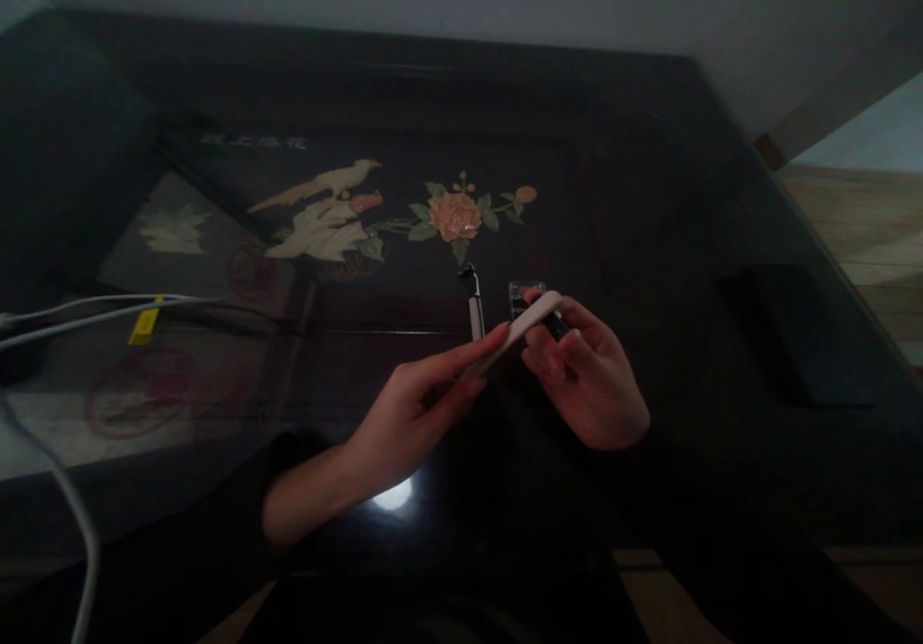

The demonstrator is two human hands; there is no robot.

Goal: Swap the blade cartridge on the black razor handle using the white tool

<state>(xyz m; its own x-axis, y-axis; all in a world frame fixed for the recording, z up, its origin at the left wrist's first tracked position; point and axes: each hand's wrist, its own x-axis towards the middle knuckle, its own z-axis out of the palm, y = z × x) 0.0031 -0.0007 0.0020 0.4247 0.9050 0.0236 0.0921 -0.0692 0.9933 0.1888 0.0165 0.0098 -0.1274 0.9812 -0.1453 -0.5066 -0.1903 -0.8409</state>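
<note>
- Here both hands meet over the dark lacquered table, sharing one slim pale stick-like piece – it runs aslant between them, well above the tabletop.
- The left hand is narrowed around the lower end of that piece, its fingers stretched along it.
- The right hand is curled closed on the upper end, and it also seems to grip something small and dark; what that is, the dim light hides.
- As a judgement, the step in hand looks like fitting or parting two small pieces – the next move would call for a steady left hold while the right fingers work finely at the tip.
- On the table just beyond the hands lie a small white-and-black item and a little clear-edged box, near each other but apart.
- White cables with a yellow tag come in from the left; its print is too small to read.
- Pale characters sit above the inlaid bird and flower, but they are too blurred to make out.
</note>
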